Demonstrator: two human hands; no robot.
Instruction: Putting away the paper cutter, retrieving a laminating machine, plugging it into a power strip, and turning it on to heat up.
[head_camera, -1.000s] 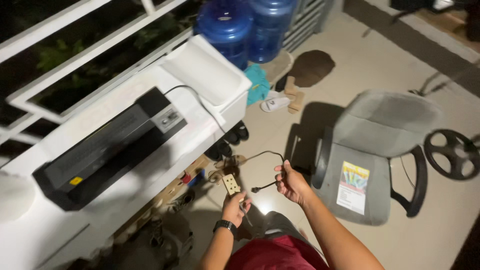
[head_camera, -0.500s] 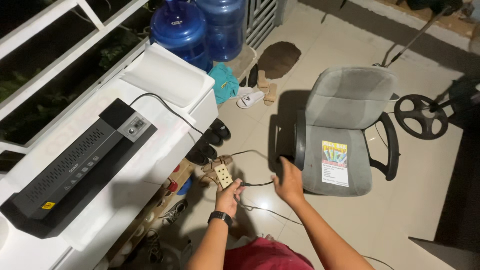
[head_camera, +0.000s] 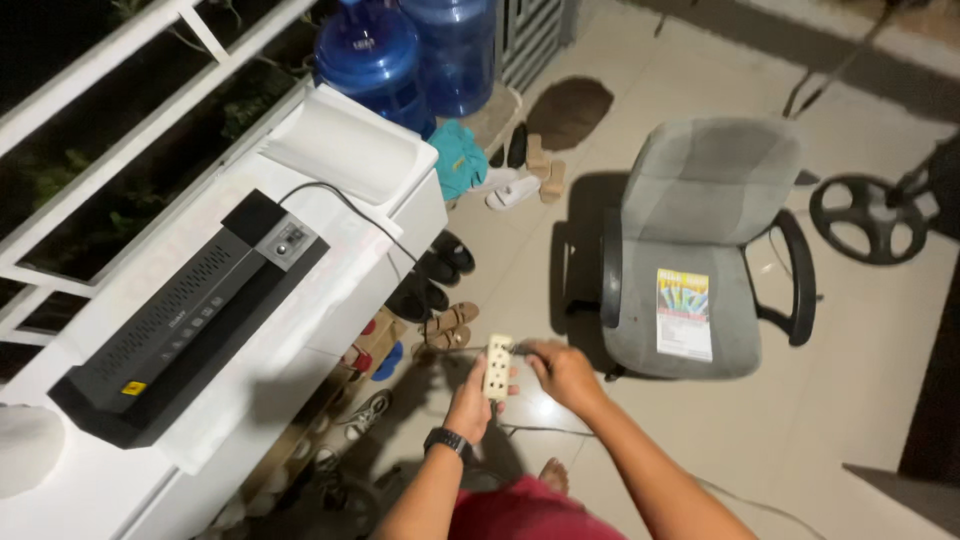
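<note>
Just left of the right hand's (head_camera: 562, 372) pinched fingers, which clamp a plug, stands the cream power strip (head_camera: 497, 368). Its long axis runs upright, gripped from below by the left hand (head_camera: 470, 398), fingers wrapped around it.

Laminator (head_camera: 190, 320) on cabinet (head_camera: 330, 290), left of frame; water jugs (head_camera: 410, 55) top centre. Office chair (head_camera: 700, 250) right of centre. Both hands hold a power strip (head_camera: 497, 368) at lower centre.

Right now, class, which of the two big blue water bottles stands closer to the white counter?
The left water bottle, the one with its cap and neck in view: it sits right behind the white counter corner. The other bottle stands further right, beside the grille.
</note>
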